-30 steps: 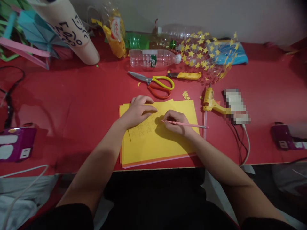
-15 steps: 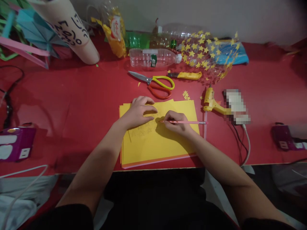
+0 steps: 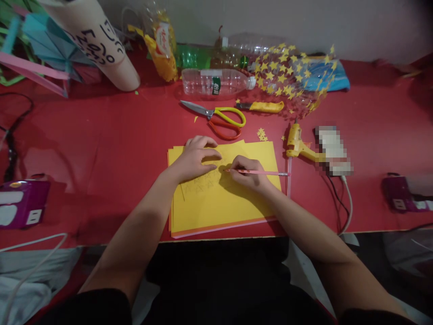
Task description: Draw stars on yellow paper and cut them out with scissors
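Observation:
A yellow sheet of paper [image 3: 223, 207] tops a stack of coloured sheets at the table's front edge. Pencilled star outlines [image 3: 203, 184] cover part of its left half. My left hand [image 3: 198, 158] rests on the upper left of the sheet, fingers spread and holding nothing. In my right hand [image 3: 249, 171] is a pink pencil [image 3: 264, 172], its tip at the paper just right of my left fingertips. Above the sheet lie scissors [image 3: 216, 115] with one yellow and one red handle, and a small pile of cut yellow stars [image 3: 262, 134].
A yellow utility knife [image 3: 265, 107] lies beyond the scissors. To the right are a yellow glue gun [image 3: 296, 142] and a blurred-out phone [image 3: 334, 150] on a cable. Clear bottles [image 3: 203, 82] and a star-covered clear piece [image 3: 287, 72] stand behind. A white cylinder [image 3: 111, 58] is at back left.
The pencil's eraser end has shifted slightly left as my right hand moves a little over the paper. My left hand stays in place.

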The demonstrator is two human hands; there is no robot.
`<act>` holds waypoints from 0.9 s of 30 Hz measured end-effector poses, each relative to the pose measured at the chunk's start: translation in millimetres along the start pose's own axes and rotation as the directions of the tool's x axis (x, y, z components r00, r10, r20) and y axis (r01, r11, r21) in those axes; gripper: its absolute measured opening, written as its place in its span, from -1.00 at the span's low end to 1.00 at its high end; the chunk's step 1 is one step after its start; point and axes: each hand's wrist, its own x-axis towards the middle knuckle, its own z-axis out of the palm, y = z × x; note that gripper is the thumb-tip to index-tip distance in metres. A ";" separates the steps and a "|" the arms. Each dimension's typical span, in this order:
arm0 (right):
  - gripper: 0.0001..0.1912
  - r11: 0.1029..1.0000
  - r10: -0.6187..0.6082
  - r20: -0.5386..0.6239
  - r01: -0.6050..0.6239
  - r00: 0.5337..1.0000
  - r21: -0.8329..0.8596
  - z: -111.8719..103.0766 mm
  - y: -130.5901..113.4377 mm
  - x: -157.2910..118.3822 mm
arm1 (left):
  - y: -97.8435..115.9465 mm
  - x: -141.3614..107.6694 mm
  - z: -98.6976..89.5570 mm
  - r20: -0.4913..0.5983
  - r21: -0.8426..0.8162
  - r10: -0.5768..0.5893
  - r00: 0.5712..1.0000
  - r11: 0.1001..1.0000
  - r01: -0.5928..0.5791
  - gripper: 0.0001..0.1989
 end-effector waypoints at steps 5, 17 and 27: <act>-0.89 1.000 0.012 -0.063 -0.012 0.998 -0.005 2.1 2.3 1.5 | -1.7 0.3 1.8 -0.021 0.013 0.017 1.000 1.000 -0.016 -0.78; -0.87 1.000 0.026 -0.094 -0.026 0.995 0.001 2.6 1.4 2.0 | -0.5 0.4 0.8 -0.012 0.002 0.004 1.000 1.000 -0.004 -0.78; -0.90 0.999 0.032 -0.060 -0.034 0.998 -0.037 -0.3 -4.0 3.6 | -0.7 0.3 1.4 -0.009 -0.007 0.001 1.000 1.000 -0.001 -0.78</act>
